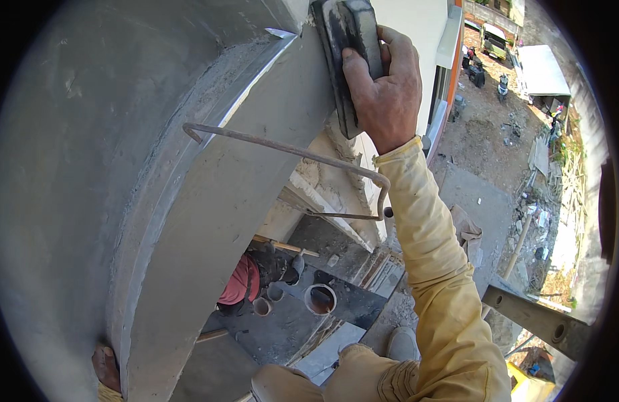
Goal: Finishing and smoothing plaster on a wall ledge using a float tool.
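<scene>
Up there, the right hand [390,94] pinches a black float [337,57] between thumb and fingers; the float sits just left of the palm, at the upper end of the grey plastered band [222,194]. The left hand [106,367] shows partly beside the band's lower edge; I can't tell its grip.

Black float [335,57], oblong and smeared grey, lies near the upper end of the smooth grey plaster band [219,201]; probably touching it, contact hidden.
</scene>
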Available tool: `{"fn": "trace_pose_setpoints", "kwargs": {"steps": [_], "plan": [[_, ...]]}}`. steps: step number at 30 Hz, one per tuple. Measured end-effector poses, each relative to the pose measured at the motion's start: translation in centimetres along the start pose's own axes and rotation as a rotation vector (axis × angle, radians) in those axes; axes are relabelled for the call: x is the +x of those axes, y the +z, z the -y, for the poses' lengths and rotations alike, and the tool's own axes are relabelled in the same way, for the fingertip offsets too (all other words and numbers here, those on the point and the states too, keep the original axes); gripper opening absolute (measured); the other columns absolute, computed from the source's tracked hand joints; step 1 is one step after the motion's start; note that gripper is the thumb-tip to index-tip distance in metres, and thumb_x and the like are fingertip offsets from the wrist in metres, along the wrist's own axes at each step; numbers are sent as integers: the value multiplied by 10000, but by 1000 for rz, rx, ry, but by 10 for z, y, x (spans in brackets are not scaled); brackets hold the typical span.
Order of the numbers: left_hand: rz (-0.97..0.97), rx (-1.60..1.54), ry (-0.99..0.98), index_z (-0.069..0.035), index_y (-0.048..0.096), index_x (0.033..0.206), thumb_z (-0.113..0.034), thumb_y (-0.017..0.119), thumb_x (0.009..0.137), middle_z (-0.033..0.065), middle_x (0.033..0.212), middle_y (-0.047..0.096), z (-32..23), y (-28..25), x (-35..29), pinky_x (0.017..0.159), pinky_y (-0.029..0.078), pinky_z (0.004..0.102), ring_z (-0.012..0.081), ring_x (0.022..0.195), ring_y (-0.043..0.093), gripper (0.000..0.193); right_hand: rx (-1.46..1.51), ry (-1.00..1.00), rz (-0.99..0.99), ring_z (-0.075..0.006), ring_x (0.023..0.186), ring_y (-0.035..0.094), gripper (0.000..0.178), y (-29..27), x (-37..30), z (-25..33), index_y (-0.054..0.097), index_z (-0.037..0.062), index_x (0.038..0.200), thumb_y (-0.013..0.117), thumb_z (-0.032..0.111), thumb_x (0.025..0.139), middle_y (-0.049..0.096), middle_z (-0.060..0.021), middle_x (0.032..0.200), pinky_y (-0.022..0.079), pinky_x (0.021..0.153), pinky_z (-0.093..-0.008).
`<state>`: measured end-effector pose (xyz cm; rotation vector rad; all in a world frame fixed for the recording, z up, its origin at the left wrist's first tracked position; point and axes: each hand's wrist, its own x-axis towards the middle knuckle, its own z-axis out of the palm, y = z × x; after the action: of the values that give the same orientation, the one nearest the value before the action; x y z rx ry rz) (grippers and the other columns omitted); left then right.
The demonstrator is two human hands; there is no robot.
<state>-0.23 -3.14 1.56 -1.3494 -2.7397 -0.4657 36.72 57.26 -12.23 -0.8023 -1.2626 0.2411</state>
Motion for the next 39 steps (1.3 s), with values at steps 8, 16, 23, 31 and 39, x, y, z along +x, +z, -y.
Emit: {"fn": "trace_pose_setpoints", "kwargs": {"steps": [8, 16, 23, 31, 39], "plan": [[-3, 38, 58, -33, 419, 772, -541, 451, 1041, 76, 642, 395, 11, 0, 0, 581, 337, 362, 161, 639, 384, 576, 359, 389, 188, -206, 837, 654, 476, -21, -20, -3, 594, -13, 1230, 724, 274, 873, 674, -143, 926, 526, 760, -359], [84, -68, -82, -56, 479, 809, -664, 550, 963, 58, 728, 597, -5, -3, 4, 625, 492, 307, 119, 691, 561, 632, 170, 355, 209, -271, 797, 643, 471, -17, -11, -19, 576, -58, 1187, 726, 236, 850, 662, -194, 966, 526, 764, -388], [54, 20, -66, -43, 482, 795, -673, 506, 975, 57, 723, 594, -3, -8, 1, 609, 475, 311, 123, 673, 548, 656, 262, -58, 259, -309, 898, 633, 480, -31, -65, 0, 592, 9, 1215, 791, 137, 797, 619, -182, 1036, 534, 764, -389], [27, -124, -21, -51, 483, 834, -613, 527, 997, 52, 771, 610, -7, 3, 0, 608, 473, 312, 127, 679, 550, 587, 117, -169, 51, -296, 864, 628, 460, -9, -37, 30, 635, 68, 1168, 791, 153, 744, 602, -123, 991, 540, 689, -397], [28, -55, -19, -56, 429, 821, -604, 501, 1005, 37, 714, 448, -4, -1, 0, 630, 395, 326, 136, 700, 433, 582, -83, 18, -19, -344, 819, 651, 408, -3, -18, 16, 608, 42, 1138, 737, 220, 795, 616, -165, 982, 543, 730, -430]]}}
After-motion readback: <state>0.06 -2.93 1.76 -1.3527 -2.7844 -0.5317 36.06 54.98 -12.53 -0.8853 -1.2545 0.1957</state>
